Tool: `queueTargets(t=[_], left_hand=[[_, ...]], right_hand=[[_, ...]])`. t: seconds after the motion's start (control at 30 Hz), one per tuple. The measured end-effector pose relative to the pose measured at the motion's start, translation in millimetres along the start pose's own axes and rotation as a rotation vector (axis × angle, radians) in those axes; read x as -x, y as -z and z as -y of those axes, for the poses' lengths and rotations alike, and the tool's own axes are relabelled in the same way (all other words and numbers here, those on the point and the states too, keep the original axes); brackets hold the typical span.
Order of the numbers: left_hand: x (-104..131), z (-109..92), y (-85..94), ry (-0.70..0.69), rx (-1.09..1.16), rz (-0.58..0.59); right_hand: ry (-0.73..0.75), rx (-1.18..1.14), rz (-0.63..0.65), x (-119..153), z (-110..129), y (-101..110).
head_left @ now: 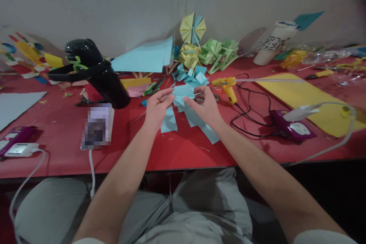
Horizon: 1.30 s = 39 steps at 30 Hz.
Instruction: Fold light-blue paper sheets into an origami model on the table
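Between my two hands is a small light-blue sheet of paper (183, 91), raised over the red table. My left hand (158, 103) pinches its left edge between thumb and fingers. At the right edge, my right hand (206, 105) grips it with the thumb in front and the fingers curled behind. More light-blue paper pieces (169, 121) lie on the table under and beside the hands. Folded blue paper shapes (197, 76) sit just beyond them. A yellow hot glue gun (228, 88) lies to the right of my right hand, its cord trailing right.
A black tumbler (107, 80) and a phone (98, 127) on a cable are at left. Yellow and green folded-paper models (191, 32) stand by the wall. A purple power adapter (294, 125), yellow card (303, 99) and white cup (273, 44) are at right.
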State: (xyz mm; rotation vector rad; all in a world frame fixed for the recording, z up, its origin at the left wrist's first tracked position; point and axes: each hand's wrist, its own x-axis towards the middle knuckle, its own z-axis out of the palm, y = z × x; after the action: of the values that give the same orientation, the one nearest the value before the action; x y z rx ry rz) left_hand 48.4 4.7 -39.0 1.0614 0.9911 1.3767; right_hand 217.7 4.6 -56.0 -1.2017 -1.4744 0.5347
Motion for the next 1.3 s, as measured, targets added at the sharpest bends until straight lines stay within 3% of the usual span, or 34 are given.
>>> queueTargets(t=[0.1,0.2,0.37,0.73,1.0,1.3], left_hand=[[0,0,0.4,0.000,0.031,0.032],[-1,0,1.3,0.016,0.062,0.030],[-3,-1,1.8,0.063,0.087,-0.012],[-4,-2,1.7,0.137,0.144,-0.062],[-4,-1,2.2,0.109,0.084,-0.075],[-4,0,2.7,0.100,0.023,-0.035]], right_hand=[[-0.220,-0.181,0.190,-2,-1,-1],[-0.290,-0.273,0.380,-2,2,1],[-0.279,-0.343,0.364,-1,6,5],[-0.148,-0.238,0.421,-3,4,4],[-0.153,-0.214,0.457,-1,9,5],[-0.150,-0.113,0.355,-3,2,4]])
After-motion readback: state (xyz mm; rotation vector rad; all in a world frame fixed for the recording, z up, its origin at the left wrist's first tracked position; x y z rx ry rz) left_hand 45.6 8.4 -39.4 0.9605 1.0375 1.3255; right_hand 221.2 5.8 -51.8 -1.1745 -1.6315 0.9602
